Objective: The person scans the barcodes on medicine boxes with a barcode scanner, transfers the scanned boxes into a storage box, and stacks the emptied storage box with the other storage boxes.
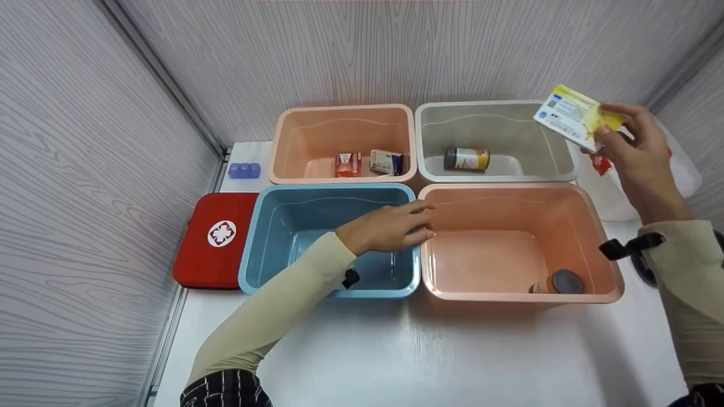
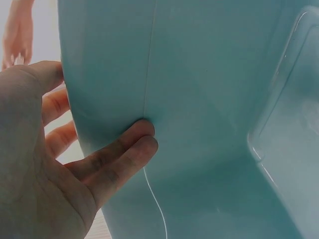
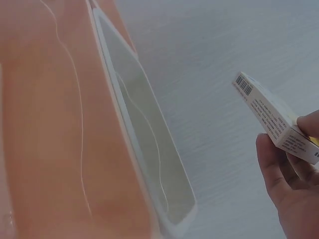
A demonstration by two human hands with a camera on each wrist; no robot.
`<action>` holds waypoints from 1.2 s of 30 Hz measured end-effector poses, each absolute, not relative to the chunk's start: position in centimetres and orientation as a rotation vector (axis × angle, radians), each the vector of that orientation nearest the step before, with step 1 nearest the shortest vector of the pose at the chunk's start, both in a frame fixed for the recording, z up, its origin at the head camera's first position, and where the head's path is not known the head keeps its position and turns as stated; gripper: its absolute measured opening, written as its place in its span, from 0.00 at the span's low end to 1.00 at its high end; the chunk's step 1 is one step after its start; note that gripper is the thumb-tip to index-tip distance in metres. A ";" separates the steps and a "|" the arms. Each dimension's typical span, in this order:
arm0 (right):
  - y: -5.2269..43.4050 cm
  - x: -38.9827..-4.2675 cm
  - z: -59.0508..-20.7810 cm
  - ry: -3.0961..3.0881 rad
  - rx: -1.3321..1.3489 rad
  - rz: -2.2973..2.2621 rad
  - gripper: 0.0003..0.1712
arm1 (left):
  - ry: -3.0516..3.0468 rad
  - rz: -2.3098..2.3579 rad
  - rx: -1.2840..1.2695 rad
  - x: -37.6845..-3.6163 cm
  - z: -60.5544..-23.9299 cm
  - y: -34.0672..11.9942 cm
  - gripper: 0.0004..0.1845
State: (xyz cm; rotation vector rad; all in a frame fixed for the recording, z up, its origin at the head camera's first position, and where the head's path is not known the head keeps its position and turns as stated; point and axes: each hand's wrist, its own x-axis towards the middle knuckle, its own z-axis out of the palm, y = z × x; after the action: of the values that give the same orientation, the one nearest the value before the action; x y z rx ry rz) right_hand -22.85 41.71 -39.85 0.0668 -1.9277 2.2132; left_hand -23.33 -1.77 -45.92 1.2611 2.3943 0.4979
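At the upper right, my right hand [image 1: 645, 152] pinches a yellow and white medicine box [image 1: 571, 116] between thumb and fingers, raised near the right end of the grey bin [image 1: 498, 107]. The right wrist view shows the printed, barcoded side of the medicine box [image 3: 269, 119]. My left hand [image 1: 390, 229] reaches across the right side of the blue bin [image 1: 334, 293], fingers loosely extended by the rim it shares with the front peach bin [image 1: 481, 243]. In the left wrist view the left hand [image 2: 75, 159] overlaps the blue wall; whether the fingertips touch it I cannot tell.
A dark-lidded bottle [image 1: 565, 281] is in the front peach bin; another bottle [image 1: 466, 159] lies in the grey one. The rear peach bin [image 1: 342, 113] holds a red box [image 1: 347, 164] and a white-blue box [image 1: 387, 162]. At left are a red first-aid case [image 1: 218, 243] and purple pillbox [image 1: 244, 170].
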 end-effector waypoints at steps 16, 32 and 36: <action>29.6 -29.6 -41.0 -2.241 0.310 2.230 0.24 | 2.401 0.501 1.303 -23.3 -45.8 -1.6 0.20; 19.3 -33.4 -43.9 -2.554 0.564 2.103 0.26 | 2.391 0.461 1.289 -23.8 -45.7 -1.0 0.24; 17.9 -33.7 -44.3 -2.637 0.632 2.020 0.25 | 2.378 0.467 1.281 -23.6 -45.7 -0.9 0.24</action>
State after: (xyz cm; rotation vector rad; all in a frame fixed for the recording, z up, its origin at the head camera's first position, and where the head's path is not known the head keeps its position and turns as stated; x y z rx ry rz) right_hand -33.67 17.91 -44.32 0.6323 -2.6365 2.0200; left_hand -23.63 -0.94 -45.65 1.2807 2.3775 0.4668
